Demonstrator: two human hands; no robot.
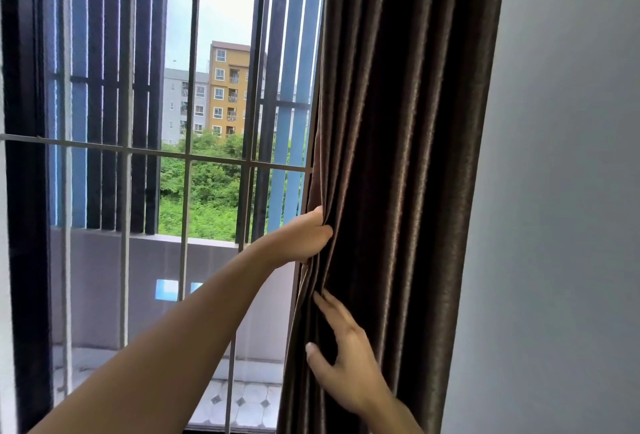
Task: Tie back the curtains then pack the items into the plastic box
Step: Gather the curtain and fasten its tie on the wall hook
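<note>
A dark brown curtain (398,156) hangs gathered in folds at the right side of the window. My left hand (304,236) reaches across and grips the curtain's left edge, fingers closed around several folds. Lower down, my right hand (346,364) lies flat against the curtain's front with fingers spread, the fingertips tucked into a fold. No tie-back and no plastic box are in view.
A barred metal window grille (187,156) fills the left and middle, with a balcony and buildings beyond it. A plain grey wall (554,225) stands to the right of the curtain.
</note>
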